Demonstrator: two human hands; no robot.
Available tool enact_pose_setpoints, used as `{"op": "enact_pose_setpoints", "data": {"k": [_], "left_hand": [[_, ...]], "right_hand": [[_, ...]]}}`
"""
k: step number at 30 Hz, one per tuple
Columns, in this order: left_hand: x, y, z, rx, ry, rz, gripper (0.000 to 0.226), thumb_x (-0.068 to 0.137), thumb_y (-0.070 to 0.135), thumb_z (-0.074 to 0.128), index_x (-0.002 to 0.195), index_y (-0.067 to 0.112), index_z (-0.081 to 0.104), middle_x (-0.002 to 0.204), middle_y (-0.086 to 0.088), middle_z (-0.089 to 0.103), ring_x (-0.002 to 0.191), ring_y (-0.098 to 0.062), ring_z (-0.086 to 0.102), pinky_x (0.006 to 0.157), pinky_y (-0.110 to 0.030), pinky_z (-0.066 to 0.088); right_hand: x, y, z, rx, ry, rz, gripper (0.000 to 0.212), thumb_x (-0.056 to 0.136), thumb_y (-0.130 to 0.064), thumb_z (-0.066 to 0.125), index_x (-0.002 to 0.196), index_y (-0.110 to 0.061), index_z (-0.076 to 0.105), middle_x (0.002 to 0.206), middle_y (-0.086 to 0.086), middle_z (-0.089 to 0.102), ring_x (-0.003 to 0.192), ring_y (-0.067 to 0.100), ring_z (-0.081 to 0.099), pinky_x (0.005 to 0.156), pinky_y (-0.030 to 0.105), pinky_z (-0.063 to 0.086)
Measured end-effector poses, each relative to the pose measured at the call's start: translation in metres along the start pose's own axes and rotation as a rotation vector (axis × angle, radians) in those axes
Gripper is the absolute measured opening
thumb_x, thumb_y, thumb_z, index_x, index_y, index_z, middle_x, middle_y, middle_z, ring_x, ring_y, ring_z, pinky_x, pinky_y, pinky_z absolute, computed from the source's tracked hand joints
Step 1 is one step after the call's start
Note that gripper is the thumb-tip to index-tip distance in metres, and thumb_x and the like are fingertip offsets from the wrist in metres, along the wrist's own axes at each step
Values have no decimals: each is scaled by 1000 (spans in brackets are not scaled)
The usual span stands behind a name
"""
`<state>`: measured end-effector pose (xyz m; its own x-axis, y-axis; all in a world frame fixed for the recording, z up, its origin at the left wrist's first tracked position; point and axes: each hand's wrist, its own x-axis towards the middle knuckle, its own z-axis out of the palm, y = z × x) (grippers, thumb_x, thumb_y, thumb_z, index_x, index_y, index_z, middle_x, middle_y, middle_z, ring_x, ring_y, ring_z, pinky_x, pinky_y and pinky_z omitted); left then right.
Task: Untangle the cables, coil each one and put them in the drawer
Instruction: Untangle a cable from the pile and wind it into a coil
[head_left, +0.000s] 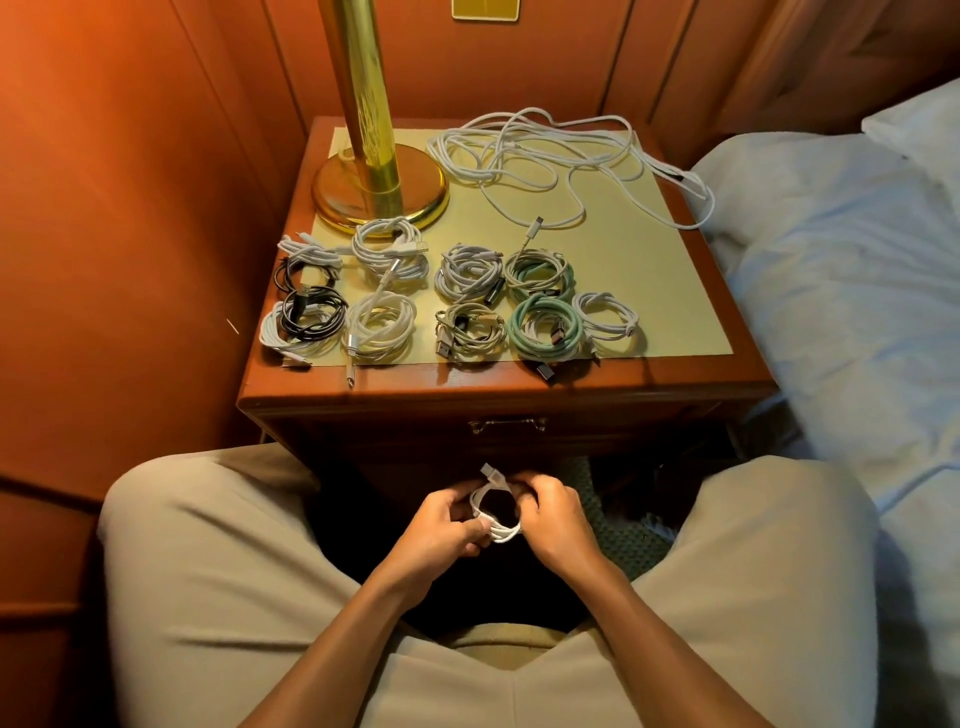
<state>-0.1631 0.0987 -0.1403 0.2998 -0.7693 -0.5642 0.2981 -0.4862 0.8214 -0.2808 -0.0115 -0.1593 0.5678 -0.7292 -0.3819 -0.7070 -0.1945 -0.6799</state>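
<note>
A small coil of white cable (500, 525) hangs between my knees, in front of the nightstand. My left hand (441, 525) pinches its left side and my right hand (553, 512) grips its right side; a white plug sticks up from the top. Several coiled cables (470, 299), white, black, beige and green, lie in two rows along the front of the nightstand top (665, 291). A loose tangle of white cables (545, 156) sprawls at the back right. The drawer (506, 425) with its brass handle is closed.
A brass lamp base (379, 192) stands at the back left of the nightstand. A bed with pale sheets (841, 270) lies to the right, wood-panelled wall to the left and behind. My knees flank the drawer front.
</note>
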Motion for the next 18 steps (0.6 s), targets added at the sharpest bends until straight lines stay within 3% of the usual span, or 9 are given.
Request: {"op": "enact_pose_setpoints", "data": {"k": [3, 8, 12, 15, 18], "left_hand": [[-1, 2, 0, -121, -1, -20, 31, 91, -4, 61, 113, 18, 63, 84, -5, 69, 76, -17, 62, 69, -30, 48], [-3, 6, -3, -206, -5, -24, 31, 90, -4, 62, 118, 10, 62, 94, -13, 71, 78, -20, 63, 72, -29, 53], [-11, 20, -4, -268, -44, 24, 36, 90, 1, 65, 122, 17, 59, 104, -17, 72, 82, -22, 65, 78, -30, 55], [-17, 39, -2, -190, -100, 112, 40, 91, 8, 67, 128, 18, 57, 109, -16, 72, 89, -24, 68, 83, -33, 54], [-22, 70, 7, -100, -151, 214, 49, 84, 19, 70, 131, 14, 57, 105, -14, 73, 90, -21, 67, 82, -31, 53]], "right_hand": [[-2, -4, -3, 47, 9, -36, 25, 99, -25, 50, 117, -24, 68, 108, -4, 72, 102, 15, 66, 88, 34, 53], [-7, -12, -12, 42, 41, -141, 24, 95, -18, 60, 116, -22, 71, 106, -6, 73, 100, 9, 66, 81, 19, 47], [-11, -21, -34, 5, 149, -202, 25, 93, -21, 63, 117, -21, 70, 99, -3, 72, 92, 12, 66, 83, 30, 53], [-19, -28, -54, -114, 223, -259, 23, 95, -26, 61, 118, -23, 68, 100, 3, 66, 93, 18, 62, 83, 33, 51], [-28, -40, -76, -192, 348, -387, 21, 95, -13, 61, 116, -14, 68, 100, 5, 66, 92, 21, 61, 79, 32, 52]]}}
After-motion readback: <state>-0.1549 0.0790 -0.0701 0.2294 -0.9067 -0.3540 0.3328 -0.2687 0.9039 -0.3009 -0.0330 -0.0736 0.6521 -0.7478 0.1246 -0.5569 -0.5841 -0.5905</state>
